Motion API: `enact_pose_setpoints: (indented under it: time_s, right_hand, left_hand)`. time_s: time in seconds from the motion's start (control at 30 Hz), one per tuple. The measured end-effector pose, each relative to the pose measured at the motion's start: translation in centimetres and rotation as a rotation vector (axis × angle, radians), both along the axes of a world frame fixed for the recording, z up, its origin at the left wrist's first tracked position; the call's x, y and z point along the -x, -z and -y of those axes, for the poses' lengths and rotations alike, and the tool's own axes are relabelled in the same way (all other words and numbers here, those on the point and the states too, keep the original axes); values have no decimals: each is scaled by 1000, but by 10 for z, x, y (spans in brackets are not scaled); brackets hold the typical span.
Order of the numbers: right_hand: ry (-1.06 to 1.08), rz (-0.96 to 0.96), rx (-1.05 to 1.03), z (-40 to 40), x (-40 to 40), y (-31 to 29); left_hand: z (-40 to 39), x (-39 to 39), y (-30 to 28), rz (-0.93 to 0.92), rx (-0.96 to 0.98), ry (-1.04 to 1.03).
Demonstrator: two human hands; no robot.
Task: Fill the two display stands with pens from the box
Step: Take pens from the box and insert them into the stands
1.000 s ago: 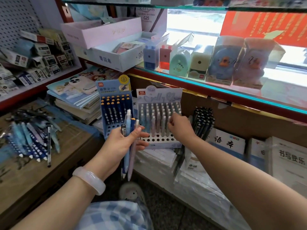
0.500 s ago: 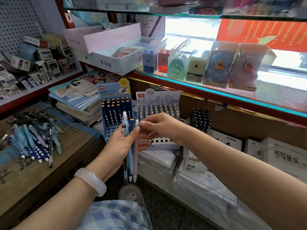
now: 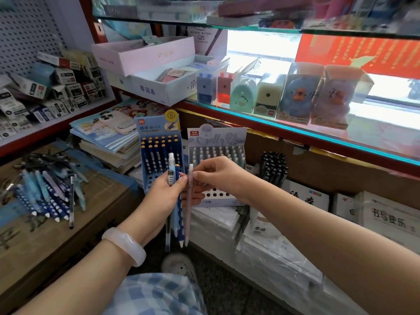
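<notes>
Picking one pale pink pen (image 3: 188, 201) out of the bunch: right hand (image 3: 221, 176) fingers pinch its top end, while left hand (image 3: 167, 196) fingers stay curled round the other pens (image 3: 173, 214), tips down. Next move, likely: lift it clear and drop it into an empty front hole of the grey stand (image 3: 218, 142), just behind; blue stand (image 3: 156, 144) beside it, loose pens (image 3: 43, 194) on the bench (image 3: 34, 237) at left.

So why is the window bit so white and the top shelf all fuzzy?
In the head view, daylight behind the glass shelf blows out the window to plain white; the top shelf sits at the frame's edge and looks smeared and bent by the wide lens; the pink pen and both stands in the middle stay fairly sharp.
</notes>
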State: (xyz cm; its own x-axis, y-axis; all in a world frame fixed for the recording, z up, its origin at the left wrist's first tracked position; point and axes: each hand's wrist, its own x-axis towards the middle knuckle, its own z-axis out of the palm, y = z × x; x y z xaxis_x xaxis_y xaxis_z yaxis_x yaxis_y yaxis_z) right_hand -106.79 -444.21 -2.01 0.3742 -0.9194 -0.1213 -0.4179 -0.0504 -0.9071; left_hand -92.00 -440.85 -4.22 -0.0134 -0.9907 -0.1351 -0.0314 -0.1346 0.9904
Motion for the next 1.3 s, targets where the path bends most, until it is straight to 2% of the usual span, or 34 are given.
enact_pose_setpoints:
  time_s: [0.1, 0.2, 0.3, 0.47, 0.57, 1.07, 1.3]
  right_hand:
    - [19, -73, 76, 4, 1, -3]
    - [173, -80, 164, 18, 12, -5]
    - [317, -204, 323, 30, 24, 4]
    - [355, -406, 437, 31, 24, 31]
    - [358, -473, 442, 32, 21, 40]
    - [347, -474, 450, 34, 19, 44]
    - [319, -525, 368, 38, 18, 57]
  left_hand:
    - [1, 3, -1, 26, 31, -1]
    - [5, -2, -2, 35, 33, -94]
    - [7, -10, 1, 34, 26, -151]
    - [6, -14, 5, 76, 45, -128]
    - [7, -15, 6, 68, 71, -106]
    - [12, -17, 13, 73, 71, -116]
    - [13, -17, 13, 32, 48, -80]
